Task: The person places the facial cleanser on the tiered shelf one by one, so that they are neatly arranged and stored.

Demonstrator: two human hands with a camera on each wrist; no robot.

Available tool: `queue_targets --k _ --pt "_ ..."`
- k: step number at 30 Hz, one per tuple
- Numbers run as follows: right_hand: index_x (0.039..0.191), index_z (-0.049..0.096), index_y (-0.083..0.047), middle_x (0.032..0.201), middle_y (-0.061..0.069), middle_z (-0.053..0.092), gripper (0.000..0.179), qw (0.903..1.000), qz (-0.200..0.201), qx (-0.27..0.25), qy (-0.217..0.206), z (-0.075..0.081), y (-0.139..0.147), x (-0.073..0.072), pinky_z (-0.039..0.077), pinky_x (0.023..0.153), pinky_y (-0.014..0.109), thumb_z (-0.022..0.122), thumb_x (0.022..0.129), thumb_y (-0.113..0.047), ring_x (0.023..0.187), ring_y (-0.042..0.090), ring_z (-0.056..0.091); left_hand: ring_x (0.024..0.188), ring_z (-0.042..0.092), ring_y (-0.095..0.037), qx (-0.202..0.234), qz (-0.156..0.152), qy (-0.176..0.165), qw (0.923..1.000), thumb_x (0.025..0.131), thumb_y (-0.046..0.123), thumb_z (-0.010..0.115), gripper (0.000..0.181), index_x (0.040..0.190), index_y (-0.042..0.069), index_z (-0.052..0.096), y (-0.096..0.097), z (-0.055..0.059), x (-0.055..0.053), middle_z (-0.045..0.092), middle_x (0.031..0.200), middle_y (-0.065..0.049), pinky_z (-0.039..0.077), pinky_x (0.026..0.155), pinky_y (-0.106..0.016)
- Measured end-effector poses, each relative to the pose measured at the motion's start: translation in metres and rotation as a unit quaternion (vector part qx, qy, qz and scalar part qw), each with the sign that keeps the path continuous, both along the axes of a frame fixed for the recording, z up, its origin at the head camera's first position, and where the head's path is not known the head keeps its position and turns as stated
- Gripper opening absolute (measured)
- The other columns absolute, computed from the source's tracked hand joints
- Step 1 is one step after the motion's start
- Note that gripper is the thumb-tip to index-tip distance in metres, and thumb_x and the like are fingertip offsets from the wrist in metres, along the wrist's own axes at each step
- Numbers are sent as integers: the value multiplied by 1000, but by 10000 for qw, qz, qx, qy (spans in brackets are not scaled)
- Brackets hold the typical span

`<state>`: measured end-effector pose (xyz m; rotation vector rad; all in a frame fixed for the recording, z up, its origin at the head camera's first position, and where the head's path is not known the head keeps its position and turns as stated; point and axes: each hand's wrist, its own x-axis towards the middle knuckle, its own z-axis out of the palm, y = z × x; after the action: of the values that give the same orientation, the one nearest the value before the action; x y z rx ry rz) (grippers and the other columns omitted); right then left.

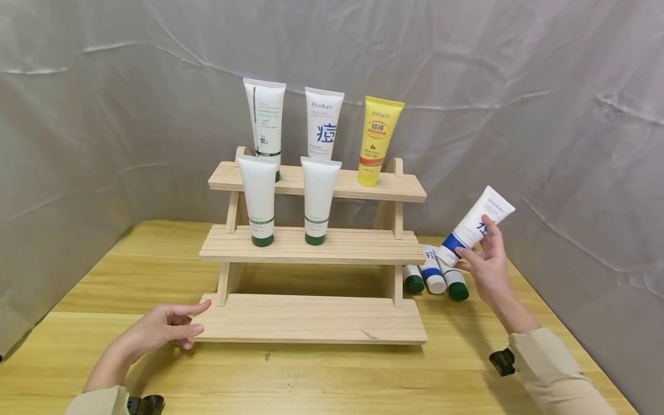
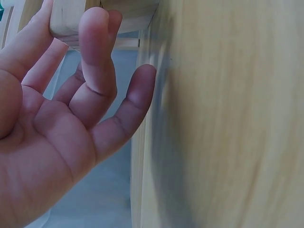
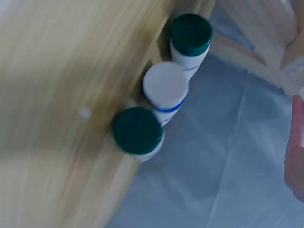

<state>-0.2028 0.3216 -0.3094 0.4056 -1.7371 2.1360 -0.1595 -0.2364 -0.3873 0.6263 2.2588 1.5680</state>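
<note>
Tilted in the air right of the rack, a white squeeze tube (image 1: pixel 475 221) with a blue band is held between the thumb and fingers of my right hand (image 1: pixel 490 268). In the right wrist view only a sliver of that right hand (image 3: pixel 295 152) shows at the edge. My left hand (image 1: pixel 155 328) grips the left end of the bottom shelf of a three-step wooden display rack (image 1: pixel 311 318). From the left wrist view, thumb and fingers of this left hand (image 2: pixel 61 123) meet the board's corner (image 2: pixel 71 21), with the other fingers loosely bent beside it.
On the top step stand a green-banded white tube (image 1: pixel 267 118), a blue-lettered tube (image 1: pixel 324 124) and a yellow tube (image 1: pixel 380 138). Two green-capped tubes (image 1: pixel 260 199) stand on the middle step. Three tubes lie beside the rack, including a white-capped one (image 1: pixel 432 271). Grey cloth (image 1: pixel 519 144) surrounds the table.
</note>
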Motion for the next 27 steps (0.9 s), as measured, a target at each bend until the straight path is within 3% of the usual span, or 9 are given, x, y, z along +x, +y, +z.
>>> queue_targets --k 2,5,7,9,12,14,27 --pt "140 19 -21 133 12 21 72 10000 -13 69 36 2 -7 -1 51 63 28 47 84 16 93 16 55 59 57 -16 56 -44 43 10000 88 11 56 52 128 -12 32 -1 0 0 54 66 -5 49 59 -29" --pt "140 19 -20 132 12 24 73 9999 7 50 101 5 -19 -4 51 63 28 49 84 16 95 18 54 59 57 -15 146 -88 71 9998 88 10 56 45 131 5 42 -3 -1 0 54 65 -3 49 59 -28" --pt "139 21 -20 130 11 27 73 9999 -10 79 147 7 -27 -6 51 64 28 49 83 16 95 18 53 59 57 -15 186 -104 77 9997 88 9 56 43 130 10 45 -3 -1 -1 55 65 -3 49 59 -28" --pt "139 22 -20 128 10 30 73 9995 -59 222 223 8 -33 -7 51 63 27 50 82 17 95 17 54 59 57 -15 177 -96 56 9998 88 9 56 44 130 6 44 -3 -1 -1 55 65 -4 49 59 -29" --pt "139 24 -19 125 8 34 73 9979 -179 517 343 9 -40 -8 51 62 25 50 81 18 94 16 54 58 57 -15 86 -69 78 9999 88 9 56 50 128 -11 35 -2 -1 -1 55 64 -5 49 59 -29" --pt "138 25 -18 124 8 35 72 9966 -227 656 433 10 -43 -9 51 62 23 51 81 17 93 17 53 58 57 -15 46 -64 87 9999 88 9 56 52 126 -16 31 -1 -1 -1 55 64 -5 49 59 -29" --pt "138 26 -19 128 9 34 75 9959 -233 736 475 15 -64 -16 50 65 23 52 79 19 98 18 50 59 58 -17 13 14 -101 9999 88 12 57 55 128 -14 29 0 1 0 56 66 -7 48 66 -27"
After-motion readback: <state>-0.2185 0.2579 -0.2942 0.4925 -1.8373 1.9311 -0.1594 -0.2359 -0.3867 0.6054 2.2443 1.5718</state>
